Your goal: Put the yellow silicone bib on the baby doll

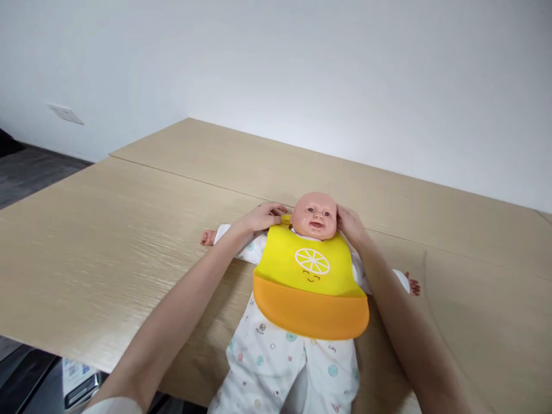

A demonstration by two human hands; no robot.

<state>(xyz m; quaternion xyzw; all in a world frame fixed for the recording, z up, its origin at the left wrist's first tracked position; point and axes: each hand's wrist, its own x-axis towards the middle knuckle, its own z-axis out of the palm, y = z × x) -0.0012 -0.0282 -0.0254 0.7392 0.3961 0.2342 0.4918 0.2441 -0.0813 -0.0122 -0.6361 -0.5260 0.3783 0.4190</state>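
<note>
A baby doll (276,362) in a white patterned outfit lies on its back on the table, arms spread to both sides. Over its chest is a yellow bib (282,259) with a white citrus slice and an orange catch pocket (310,313). My left hand (266,217) is at the bib's neck strap beside the doll's head (317,215), thumb and fingers closed on the strap. On the other side, my right hand (351,224) rests against the head and neck. Its fingertips are hidden behind the head, and I cannot see what they grip.
The pale wooden table (107,253) has a seam running across behind the doll. A white wall (302,75) stands beyond its far edge, with a wall plate (65,114) at left. Below the near left edge are dark objects and a printed package (80,382).
</note>
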